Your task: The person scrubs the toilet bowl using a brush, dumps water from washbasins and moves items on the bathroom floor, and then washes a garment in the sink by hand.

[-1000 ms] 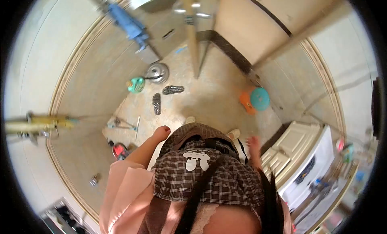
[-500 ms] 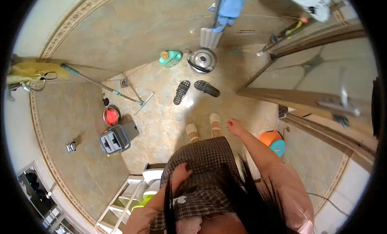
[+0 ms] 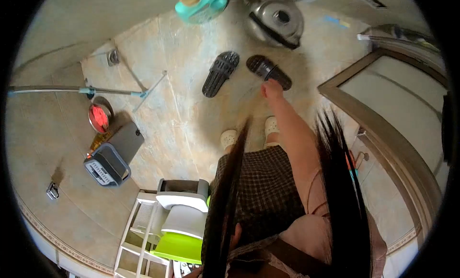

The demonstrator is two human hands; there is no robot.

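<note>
My right hand (image 3: 271, 88) reaches forward over the near end of the right black slipper (image 3: 269, 72). Its fingers are curled together, and whether they touch the slipper I cannot tell. The left black slipper (image 3: 221, 74) lies beside it on the tiled floor. My left hand (image 3: 235, 236) is low against the checked apron (image 3: 261, 182), mostly hidden behind dark hair, so its fingers cannot be made out. Beyond the slippers stand a silver kettle (image 3: 277, 20) with a black handle and a teal bottle (image 3: 201, 5) with a tan cap.
A squeegee mop (image 3: 115, 91) leans at the left, near a metal bowl (image 3: 99, 118) with something red and a grey bucket (image 3: 108, 164). A white rack (image 3: 143, 230) with basins (image 3: 182, 220) stands at lower left. A framed door (image 3: 383, 86) is on the right.
The view has moved lower and closer to the slippers. My right hand has stretched forward to the right slipper; my left hand has dropped back against the apron behind the hair.
</note>
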